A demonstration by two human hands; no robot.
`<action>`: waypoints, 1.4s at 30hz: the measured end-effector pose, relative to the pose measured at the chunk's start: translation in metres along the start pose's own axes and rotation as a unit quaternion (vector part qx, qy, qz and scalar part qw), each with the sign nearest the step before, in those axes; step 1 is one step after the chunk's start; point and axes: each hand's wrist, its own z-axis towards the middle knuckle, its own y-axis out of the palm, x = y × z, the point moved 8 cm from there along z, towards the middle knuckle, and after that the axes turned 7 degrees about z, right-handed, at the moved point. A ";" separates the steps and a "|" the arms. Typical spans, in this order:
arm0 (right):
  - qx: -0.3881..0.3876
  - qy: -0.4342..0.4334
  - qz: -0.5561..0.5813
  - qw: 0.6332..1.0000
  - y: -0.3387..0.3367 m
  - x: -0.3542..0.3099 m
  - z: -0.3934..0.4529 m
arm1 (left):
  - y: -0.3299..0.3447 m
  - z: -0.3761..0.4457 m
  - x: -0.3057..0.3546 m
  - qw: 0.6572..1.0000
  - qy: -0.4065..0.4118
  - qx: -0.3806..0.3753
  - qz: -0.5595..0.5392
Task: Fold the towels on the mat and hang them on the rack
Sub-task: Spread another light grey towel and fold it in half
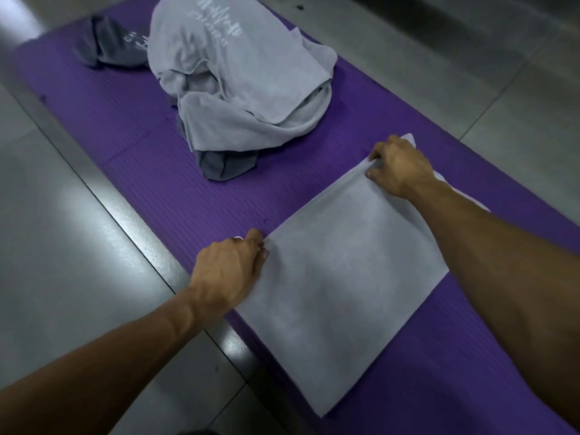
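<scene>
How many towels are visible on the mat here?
4: flat light grey towel nearest; crumpled light grey towel beyond; dark grey towel under it; another dark towel far left. More may be hidden.

Left hand (pixel 227 271), right hand (pixel 400 166): arms outstretched, fingers pinching.

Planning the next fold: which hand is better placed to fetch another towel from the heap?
Probably the right hand: it grips the far corner of the flat pale grey towel, nearest the crumpled grey towel heap. The left hand grips the nearer corner.
</scene>
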 end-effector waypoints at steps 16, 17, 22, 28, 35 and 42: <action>-0.046 -0.136 -0.078 0.986 0.060 0.008 -0.045 | 0.040 0.017 0.070 0.982 0.189 -0.015 0.024; -0.045 -0.084 -0.088 0.992 0.053 0.028 -0.029 | 0.040 0.016 0.070 0.982 0.187 -0.010 0.026; -0.015 0.003 -0.046 0.999 0.027 0.044 -0.008 | 0.031 0.018 0.080 0.981 0.190 0.006 0.043; 0.034 -0.190 0.065 0.979 0.044 0.005 -0.134 | 0.033 0.001 0.151 0.971 0.241 0.006 0.008; -0.042 -0.038 -0.084 0.995 0.043 0.130 -0.115 | 0.056 -0.013 0.158 0.969 0.242 0.021 0.051; 0.068 0.189 0.108 0.974 0.005 0.171 -0.107 | 0.052 -0.035 0.180 0.962 0.265 0.004 0.071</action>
